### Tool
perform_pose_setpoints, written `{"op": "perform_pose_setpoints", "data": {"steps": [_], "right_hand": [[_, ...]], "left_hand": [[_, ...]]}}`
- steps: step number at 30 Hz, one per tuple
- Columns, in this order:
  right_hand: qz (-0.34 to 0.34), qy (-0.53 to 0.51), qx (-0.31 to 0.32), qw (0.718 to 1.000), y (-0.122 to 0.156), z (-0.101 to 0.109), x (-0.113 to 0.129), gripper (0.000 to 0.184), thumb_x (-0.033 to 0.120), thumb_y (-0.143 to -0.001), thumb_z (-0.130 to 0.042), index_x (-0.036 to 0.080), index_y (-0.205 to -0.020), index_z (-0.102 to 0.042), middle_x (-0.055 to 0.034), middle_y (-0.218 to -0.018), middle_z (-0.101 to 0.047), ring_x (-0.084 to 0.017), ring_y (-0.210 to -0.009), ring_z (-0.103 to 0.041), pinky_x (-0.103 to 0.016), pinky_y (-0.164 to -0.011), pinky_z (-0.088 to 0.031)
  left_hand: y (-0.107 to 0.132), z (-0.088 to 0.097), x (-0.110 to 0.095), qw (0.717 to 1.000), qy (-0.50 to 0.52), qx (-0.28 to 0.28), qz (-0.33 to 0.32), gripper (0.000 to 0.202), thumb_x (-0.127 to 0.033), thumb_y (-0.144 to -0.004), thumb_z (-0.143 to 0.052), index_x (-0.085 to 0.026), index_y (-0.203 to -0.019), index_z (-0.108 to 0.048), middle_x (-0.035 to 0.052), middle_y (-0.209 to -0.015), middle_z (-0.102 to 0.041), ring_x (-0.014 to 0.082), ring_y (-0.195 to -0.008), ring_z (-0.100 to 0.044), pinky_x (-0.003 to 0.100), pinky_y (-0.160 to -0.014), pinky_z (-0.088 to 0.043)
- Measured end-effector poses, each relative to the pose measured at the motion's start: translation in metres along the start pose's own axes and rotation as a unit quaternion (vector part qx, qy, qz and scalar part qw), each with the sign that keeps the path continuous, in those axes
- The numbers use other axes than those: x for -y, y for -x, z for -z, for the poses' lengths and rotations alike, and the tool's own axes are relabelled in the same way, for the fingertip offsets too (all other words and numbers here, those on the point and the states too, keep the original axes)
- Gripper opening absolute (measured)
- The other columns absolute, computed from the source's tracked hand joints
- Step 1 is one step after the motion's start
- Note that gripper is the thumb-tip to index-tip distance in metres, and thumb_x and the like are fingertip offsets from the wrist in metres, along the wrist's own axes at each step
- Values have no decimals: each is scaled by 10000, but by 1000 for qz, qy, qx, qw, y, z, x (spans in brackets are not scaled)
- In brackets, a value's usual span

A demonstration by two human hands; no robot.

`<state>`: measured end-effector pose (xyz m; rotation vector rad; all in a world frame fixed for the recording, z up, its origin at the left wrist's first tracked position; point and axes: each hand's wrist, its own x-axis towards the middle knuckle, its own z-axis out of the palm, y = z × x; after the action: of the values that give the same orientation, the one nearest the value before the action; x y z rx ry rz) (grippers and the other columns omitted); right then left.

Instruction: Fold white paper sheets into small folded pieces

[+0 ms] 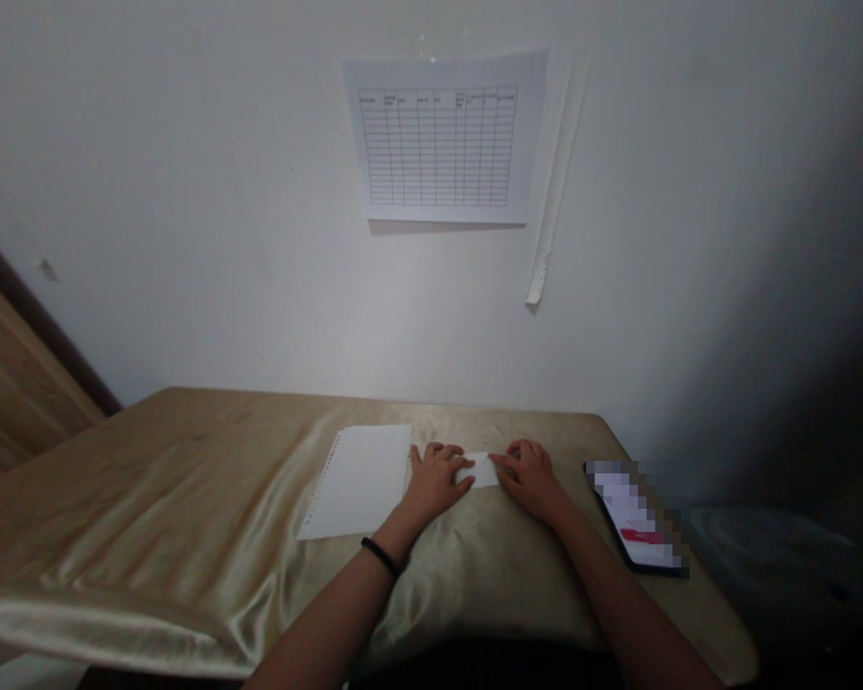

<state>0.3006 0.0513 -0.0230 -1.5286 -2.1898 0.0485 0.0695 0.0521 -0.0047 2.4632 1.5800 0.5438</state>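
A small white piece of paper (483, 470) lies on the cloth-covered table between my two hands. My left hand (437, 476) holds its left edge, with the thumb and index finger on the paper and the other fingers bent over the cloth. At the right edge, my right hand (530, 476) presses the paper with thumb and index finger, its remaining fingers curled. Just left of my left hand are loose white sheets (363, 479) with punched holes down one side. A black band (380, 556) circles my left wrist.
A phone (637, 522) with its screen lit and partly blurred lies at the table's right edge. Shiny gold cloth (208, 479) with folds covers the table. On the wall hang a printed table sheet (438, 144) and a paper strip (555, 182).
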Motion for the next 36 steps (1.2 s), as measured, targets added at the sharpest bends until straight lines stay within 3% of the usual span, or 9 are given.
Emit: {"op": "perform_pose_setpoints", "data": {"steps": [4, 9, 15, 24, 29, 32, 36], "right_hand": [[6, -26, -7, 1000, -1, 2, -1, 297, 318, -877, -646, 336, -1162, -726, -78, -1126, -568, -260, -1132, -467, -468, -1065, -306], [21, -64, -19, 998, -2, 7, -5, 113, 299, -810, -711, 288, -893, -786, -60, -1063, -596, -252, -1117, -499, -471, -1095, -297], [65, -94, 2, 993, -3, 8, -4, 285, 383, -759, -793, 320, -1036, -766, -55, -1125, -633, -260, -1150, -517, -465, -1070, -344], [37, -85, 16, 996, -3, 3, -6, 239, 350, -797, -754, 306, -1031, -770, -55, -1096, -673, -253, -1124, -552, -453, -1039, -375], [50, -95, 10, 994, -4, 1, -8, 202, 341, -812, -746, 315, -1010, -775, -45, -1075, -678, -245, -1112, -552, -451, -1044, -363], [60, -93, 4, 994, -4, 0, -9, 136, 323, -839, -721, 322, -961, -783, -33, -1042, -686, -228, -1074, -565, -433, -1023, -372], [67, -84, -8, 994, -5, 0, -7, 137, 334, -897, -653, 287, -917, -780, -40, -1019, -692, -219, -1048, -575, -416, -1001, -377]], "left_hand": [[1, 0, -1, 1000, -4, 4, 5, 330, -468, -897, -637, -379, -1210, -687, 31, -1364, -599, 334, -1310, -402, 741, -1115, -105], [1, 2, -3, 1000, -11, 7, 7, 336, -467, -903, -627, -389, -1227, -676, 27, -1370, -588, 338, -1317, -397, 737, -1108, -123], [3, 3, -5, 1000, -10, 10, -15, 455, -605, -872, -613, -370, -1256, -676, 70, -1307, -586, 348, -1280, -418, 700, -1121, -136], [1, 5, -3, 999, -1, 31, -31, 558, -629, -775, -717, -388, -1276, -659, 74, -1273, -575, 350, -1270, -416, 681, -1131, -125], [0, 5, -2, 999, 6, 20, -39, 457, -599, -786, -730, -441, -1213, -686, 56, -1209, -586, 323, -1239, -440, 679, -1125, -123], [0, 4, -3, 999, 10, 10, -37, 349, -598, -832, -682, -419, -1126, -737, 56, -1154, -595, 304, -1209, -453, 650, -1129, -144], [-1, 2, -4, 1000, 12, -1, -23, 349, -604, -886, -604, -373, -1098, -759, 62, -1106, -600, 287, -1176, -467, 606, -1140, -164]]}}
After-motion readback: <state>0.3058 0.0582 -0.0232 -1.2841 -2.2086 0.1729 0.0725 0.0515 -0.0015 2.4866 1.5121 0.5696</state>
